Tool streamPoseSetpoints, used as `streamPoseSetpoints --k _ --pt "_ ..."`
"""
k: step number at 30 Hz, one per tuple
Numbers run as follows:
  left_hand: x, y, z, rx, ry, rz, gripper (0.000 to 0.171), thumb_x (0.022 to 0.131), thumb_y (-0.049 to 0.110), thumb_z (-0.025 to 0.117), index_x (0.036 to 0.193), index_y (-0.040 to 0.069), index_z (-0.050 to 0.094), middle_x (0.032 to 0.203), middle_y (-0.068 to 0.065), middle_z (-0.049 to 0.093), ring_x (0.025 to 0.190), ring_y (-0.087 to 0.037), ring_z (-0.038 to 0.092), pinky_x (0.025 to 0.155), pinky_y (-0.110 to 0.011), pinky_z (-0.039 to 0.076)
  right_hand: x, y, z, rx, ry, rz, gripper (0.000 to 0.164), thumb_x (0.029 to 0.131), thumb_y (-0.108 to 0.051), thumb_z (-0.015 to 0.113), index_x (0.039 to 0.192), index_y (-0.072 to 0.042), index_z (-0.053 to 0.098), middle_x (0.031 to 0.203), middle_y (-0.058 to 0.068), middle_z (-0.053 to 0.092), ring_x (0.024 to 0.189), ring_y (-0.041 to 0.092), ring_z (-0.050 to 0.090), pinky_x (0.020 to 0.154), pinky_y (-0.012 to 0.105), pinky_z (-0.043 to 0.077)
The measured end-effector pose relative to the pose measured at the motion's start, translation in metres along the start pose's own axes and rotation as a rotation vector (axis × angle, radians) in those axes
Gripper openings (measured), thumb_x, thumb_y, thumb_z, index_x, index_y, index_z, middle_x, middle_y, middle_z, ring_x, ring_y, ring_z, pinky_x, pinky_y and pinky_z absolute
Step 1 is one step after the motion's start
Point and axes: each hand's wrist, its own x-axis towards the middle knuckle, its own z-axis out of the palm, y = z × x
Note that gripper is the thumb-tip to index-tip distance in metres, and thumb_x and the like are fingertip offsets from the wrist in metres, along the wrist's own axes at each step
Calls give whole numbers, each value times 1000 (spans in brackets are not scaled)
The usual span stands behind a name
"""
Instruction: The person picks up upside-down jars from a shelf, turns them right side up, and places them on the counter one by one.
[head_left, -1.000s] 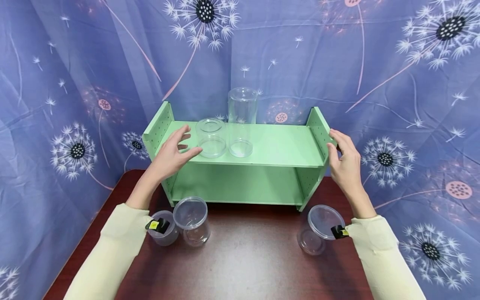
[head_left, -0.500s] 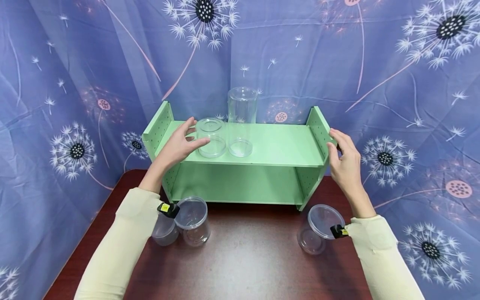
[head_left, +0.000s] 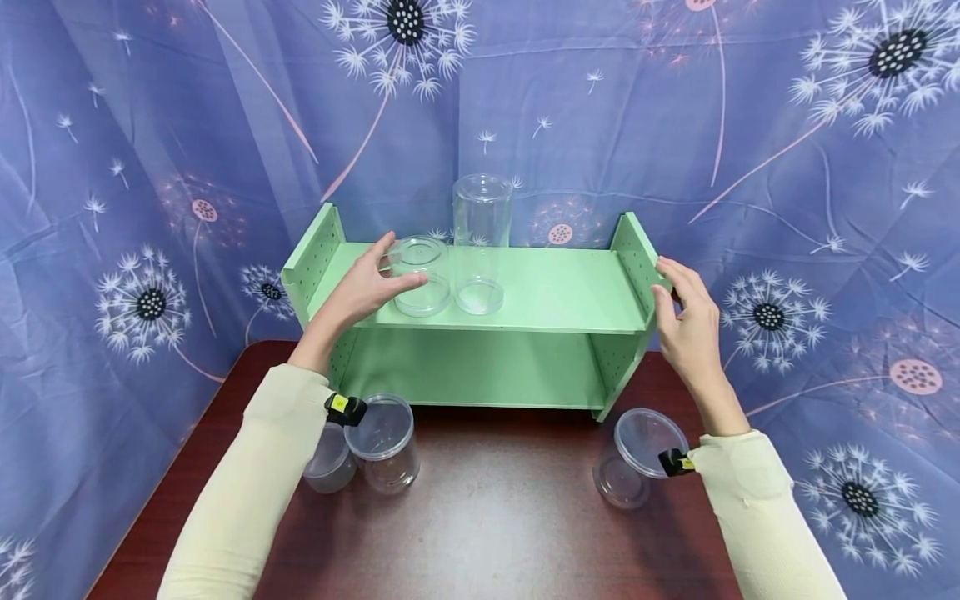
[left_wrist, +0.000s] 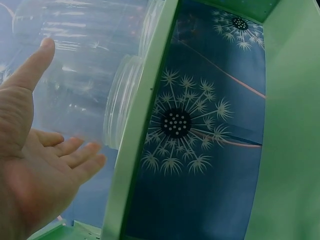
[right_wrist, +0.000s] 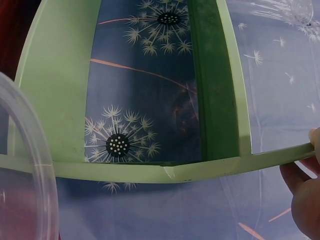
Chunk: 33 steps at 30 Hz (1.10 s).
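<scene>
On the upper board of a green two-tier shelf (head_left: pixel 555 287) stand a short clear plastic jar (head_left: pixel 429 271) and a tall clear plastic jar (head_left: pixel 482 242), side by side. My left hand (head_left: pixel 365 287) is at the short jar's left, thumb across its front and fingers spread behind its left edge. In the left wrist view the fingers lie loosely along that jar (left_wrist: pixel 80 107); firm contact cannot be made out. My right hand (head_left: pixel 688 325) grips the top edge of the shelf's right side panel (right_wrist: pixel 270 156), the edge running between thumb and fingers.
On the dark red table (head_left: pixel 480 517), a lidded clear jar (head_left: pixel 390 454) and a smaller one (head_left: pixel 330 467) stand under my left forearm. Another lidded jar (head_left: pixel 626 475) is beside my right wrist. A blue dandelion-print cloth (head_left: pixel 600 100) hangs close behind the shelf.
My left hand has moved right and slightly up to the short jar, its thumb now in front of it. The right hand stays on the side panel.
</scene>
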Motion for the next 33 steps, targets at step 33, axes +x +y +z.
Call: streamPoseSetpoints --k 33 --pt "-2 -3 1 -37 63 21 98 90 48 79 164 12 26 157 -17 43 140 -35 46 113 -51 42 0 -1 1 16 7 -5 33 97 10 62 130 9 66 136 21 63 119 38 62 100 14 47"
